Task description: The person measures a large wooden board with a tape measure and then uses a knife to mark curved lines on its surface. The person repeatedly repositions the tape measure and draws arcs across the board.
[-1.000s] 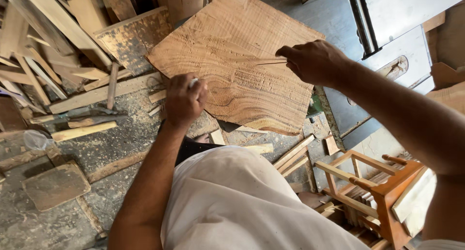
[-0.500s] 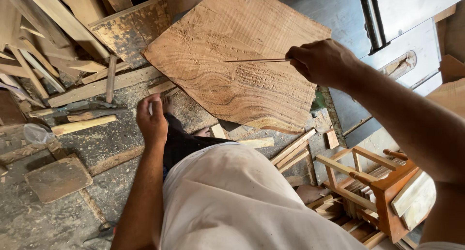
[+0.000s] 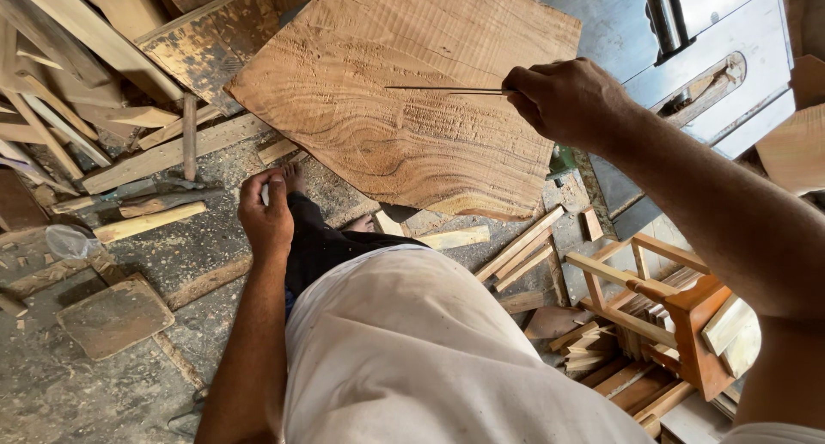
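Head view: we see the right hand point(image 3: 563, 100) clenched on a thin metal rod point(image 3: 447, 90), its tip lying across the wide wooden slab point(image 3: 404, 100) that leans over the scrap-strewn floor. We see the left hand point(image 3: 265, 214) hanging loosely curled beside the dark trouser leg point(image 3: 320, 242), grasping nothing we can make out.

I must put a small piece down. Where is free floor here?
Bare floor lies between the square wood block and the left hand. It is crowded among the offcuts at upper left and around the small wooden frame on the right.
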The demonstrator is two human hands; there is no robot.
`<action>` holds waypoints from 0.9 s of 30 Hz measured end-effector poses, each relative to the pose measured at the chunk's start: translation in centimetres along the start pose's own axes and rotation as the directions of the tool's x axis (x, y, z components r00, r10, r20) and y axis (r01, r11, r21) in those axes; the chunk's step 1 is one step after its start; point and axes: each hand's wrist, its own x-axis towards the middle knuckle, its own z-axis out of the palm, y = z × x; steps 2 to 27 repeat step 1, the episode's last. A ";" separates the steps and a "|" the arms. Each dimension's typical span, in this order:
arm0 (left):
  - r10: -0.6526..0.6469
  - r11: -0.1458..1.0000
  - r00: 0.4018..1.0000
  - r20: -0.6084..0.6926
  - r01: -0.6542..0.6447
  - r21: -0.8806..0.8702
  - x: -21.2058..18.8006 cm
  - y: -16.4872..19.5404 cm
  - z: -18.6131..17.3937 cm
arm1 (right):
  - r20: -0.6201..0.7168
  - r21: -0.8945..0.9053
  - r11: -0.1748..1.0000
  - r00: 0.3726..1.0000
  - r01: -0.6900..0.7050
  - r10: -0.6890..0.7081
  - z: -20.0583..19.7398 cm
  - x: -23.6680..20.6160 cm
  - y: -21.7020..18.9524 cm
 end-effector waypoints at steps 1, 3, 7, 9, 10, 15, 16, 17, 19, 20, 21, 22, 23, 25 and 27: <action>0.000 1.000 1.000 0.002 0.000 -0.004 0.0 0.0 0.0 | 0.001 -0.002 1.000 1.000 0.003 -0.003 0.0 0.1 -0.1; 0.000 1.000 1.000 0.002 0.000 -0.004 0.0 0.0 0.0 | 0.001 -0.002 1.000 1.000 0.003 -0.003 0.0 0.1 -0.1; 0.000 1.000 1.000 0.002 0.000 -0.004 0.0 0.0 0.0 | 0.001 -0.002 1.000 1.000 0.003 -0.003 0.0 0.1 -0.1; 0.000 1.000 1.000 0.002 0.000 -0.004 0.0 0.0 0.0 | 0.001 -0.002 1.000 1.000 0.003 -0.003 0.0 0.1 -0.1; 0.000 1.000 1.000 0.002 0.000 -0.004 0.0 0.0 0.0 | 0.001 -0.002 1.000 1.000 0.003 -0.003 0.0 0.1 -0.1; 0.000 1.000 1.000 0.002 0.000 -0.004 0.0 0.0 0.0 | 0.001 -0.002 1.000 1.000 0.003 -0.003 0.0 0.1 -0.1; 0.000 1.000 1.000 0.002 0.000 -0.004 0.0 0.0 0.0 | 0.001 -0.002 1.000 1.000 0.003 -0.003 0.0 0.1 -0.1; 0.000 1.000 1.000 0.002 0.000 -0.004 0.0 0.0 0.0 | 0.001 -0.002 1.000 1.000 0.003 -0.003 0.0 0.1 -0.1; 0.000 1.000 1.000 0.002 0.000 -0.004 0.0 0.0 0.0 | 0.001 -0.002 1.000 1.000 0.003 -0.003 0.0 0.1 -0.1; 0.000 1.000 1.000 0.002 0.000 -0.004 0.0 0.0 0.0 | 0.001 -0.002 1.000 1.000 0.003 -0.003 0.0 0.1 -0.1; 0.000 1.000 1.000 0.002 0.000 -0.004 0.0 0.0 0.0 | 0.001 -0.002 1.000 1.000 0.003 -0.003 0.0 0.1 -0.1; 0.000 1.000 1.000 0.002 0.000 -0.004 0.0 0.0 0.0 | 0.001 -0.002 1.000 1.000 0.003 -0.003 0.0 0.1 -0.1; 0.000 1.000 1.000 0.002 0.000 -0.004 0.0 0.0 0.0 | 0.001 -0.002 1.000 1.000 0.003 -0.003 0.0 0.1 -0.1; 0.000 1.000 1.000 0.002 0.000 -0.004 0.0 0.0 0.0 | 0.001 -0.002 1.000 1.000 0.003 -0.003 0.0 0.1 -0.1; 0.000 1.000 1.000 0.002 0.000 -0.004 0.0 0.0 0.0 | 0.001 -0.002 1.000 1.000 0.003 -0.003 0.0 0.1 -0.1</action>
